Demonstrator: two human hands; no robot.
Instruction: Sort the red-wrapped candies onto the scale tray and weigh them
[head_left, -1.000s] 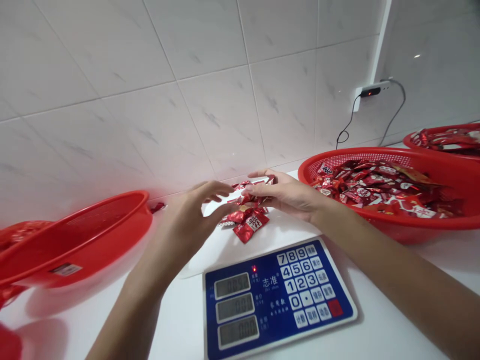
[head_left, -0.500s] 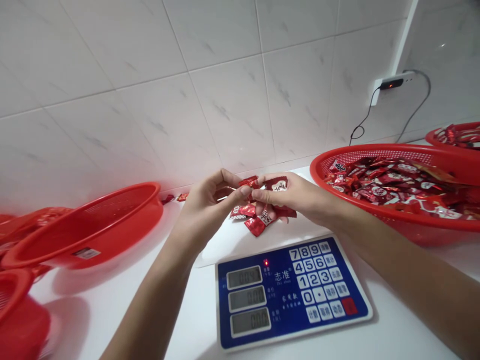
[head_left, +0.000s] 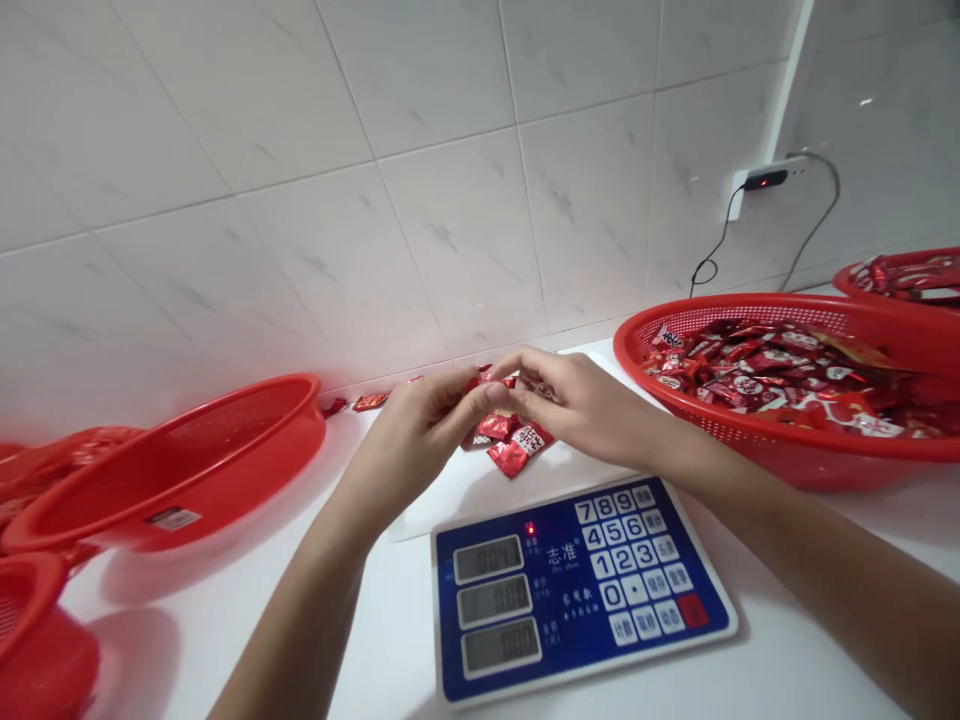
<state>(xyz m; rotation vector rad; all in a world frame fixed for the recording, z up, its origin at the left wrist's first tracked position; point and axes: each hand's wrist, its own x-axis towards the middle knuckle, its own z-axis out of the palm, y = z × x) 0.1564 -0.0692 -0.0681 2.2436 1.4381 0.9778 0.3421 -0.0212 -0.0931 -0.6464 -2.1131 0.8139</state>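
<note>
My left hand [head_left: 424,425] and my right hand [head_left: 585,408] meet above the white weighing plate [head_left: 442,500] of a digital scale. Red wrapping shows at the closed fingertips of my left hand, which pinch a small red snack packet [head_left: 484,374]. Curled inward, my right hand has a wrapped packet [head_left: 538,388] partly hidden under its fingers. Several red and white packets [head_left: 514,450] lie on the plate just below both hands. The blue keypad panel [head_left: 577,590] of the scale faces me, with three grey displays and a lit red light.
A large red basket [head_left: 750,440] full of packets stands at the right, with another basket [head_left: 855,280] behind it. At the left are red baskets [head_left: 247,480]. Loose packets [head_left: 370,401] lie by the tiled wall. A plugged-in adapter [head_left: 765,181] hangs a cable at the back right.
The fingers of my right hand have curled over, and the packet there is now more covered. Both hands remain above the plate. The view has tilted slightly.
</note>
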